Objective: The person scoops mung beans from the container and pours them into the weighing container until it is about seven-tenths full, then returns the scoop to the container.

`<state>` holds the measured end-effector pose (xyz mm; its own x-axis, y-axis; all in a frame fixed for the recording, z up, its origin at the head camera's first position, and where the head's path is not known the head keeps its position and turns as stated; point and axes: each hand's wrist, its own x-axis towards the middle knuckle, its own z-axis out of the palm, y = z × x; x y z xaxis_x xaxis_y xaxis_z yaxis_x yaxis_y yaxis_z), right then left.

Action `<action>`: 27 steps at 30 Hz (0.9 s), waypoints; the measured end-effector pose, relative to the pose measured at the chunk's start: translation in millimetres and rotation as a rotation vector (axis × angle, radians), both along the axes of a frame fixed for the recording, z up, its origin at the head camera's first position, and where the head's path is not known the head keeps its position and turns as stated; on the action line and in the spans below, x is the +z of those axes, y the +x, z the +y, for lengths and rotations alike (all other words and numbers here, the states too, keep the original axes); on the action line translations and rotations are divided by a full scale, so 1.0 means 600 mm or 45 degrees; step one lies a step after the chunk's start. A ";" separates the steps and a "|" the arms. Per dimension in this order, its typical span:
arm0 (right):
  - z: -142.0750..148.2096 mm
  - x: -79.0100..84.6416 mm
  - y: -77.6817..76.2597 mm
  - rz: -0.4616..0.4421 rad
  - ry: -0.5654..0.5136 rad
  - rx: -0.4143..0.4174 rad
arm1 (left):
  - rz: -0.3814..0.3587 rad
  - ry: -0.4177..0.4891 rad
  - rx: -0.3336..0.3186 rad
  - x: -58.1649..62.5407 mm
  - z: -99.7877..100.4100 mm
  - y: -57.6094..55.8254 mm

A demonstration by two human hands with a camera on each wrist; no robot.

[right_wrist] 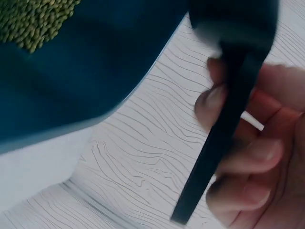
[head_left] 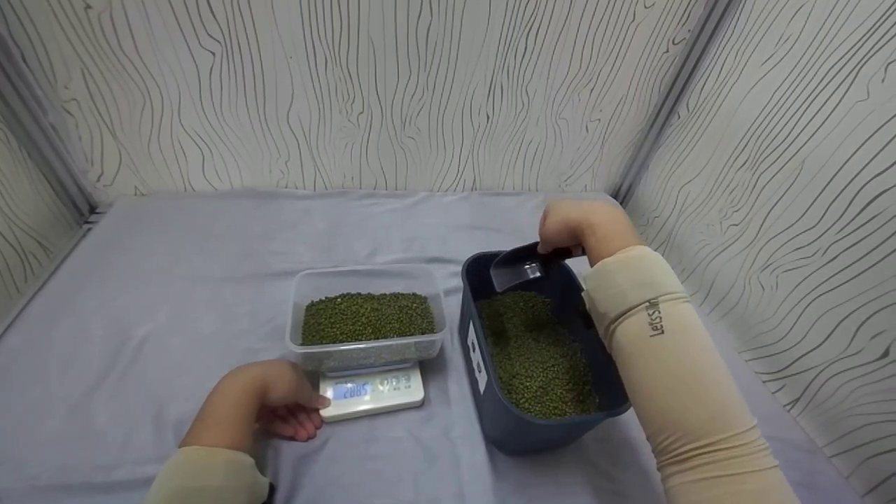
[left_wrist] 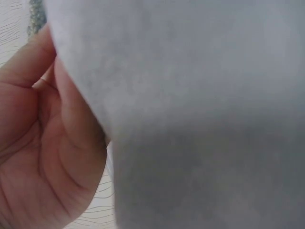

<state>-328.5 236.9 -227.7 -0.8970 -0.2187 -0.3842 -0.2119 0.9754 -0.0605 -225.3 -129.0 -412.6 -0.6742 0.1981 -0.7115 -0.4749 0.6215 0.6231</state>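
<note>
In the head view my right hand (head_left: 570, 222) grips the handle of a dark scoop (head_left: 516, 268), its bowl tilted over the far end of a dark blue tub (head_left: 514, 430) of green mung beans (head_left: 546, 371). The right wrist view shows fingers (right_wrist: 245, 160) curled around the black handle (right_wrist: 209, 157). My left hand (head_left: 280, 399) touches the left edge of a white kitchen scale (head_left: 409, 399) with the thumb, its other fingers loosely bent beside it. On the scale stands a clear plastic container (head_left: 297, 308) of mung beans (head_left: 367, 318). The lit display appears to read 2885, decimal point unclear.
A grey-lavender cloth (head_left: 175, 294) with creases covers the table. Panels with wavy lines (head_left: 336, 98) enclose the back and sides. The tub stands close to the container's right. Blurred grey material (left_wrist: 200, 105) fills most of the left wrist view.
</note>
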 end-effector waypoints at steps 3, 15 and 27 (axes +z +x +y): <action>-0.009 -0.003 0.006 0.083 0.200 0.040 | 0.007 -0.003 0.001 0.000 0.000 0.001; -0.065 -0.054 0.008 0.132 0.724 -0.183 | 0.001 0.007 0.025 0.000 -0.001 0.003; -0.083 -0.117 0.005 0.155 0.902 -0.289 | -0.011 0.016 0.022 -0.003 0.005 0.002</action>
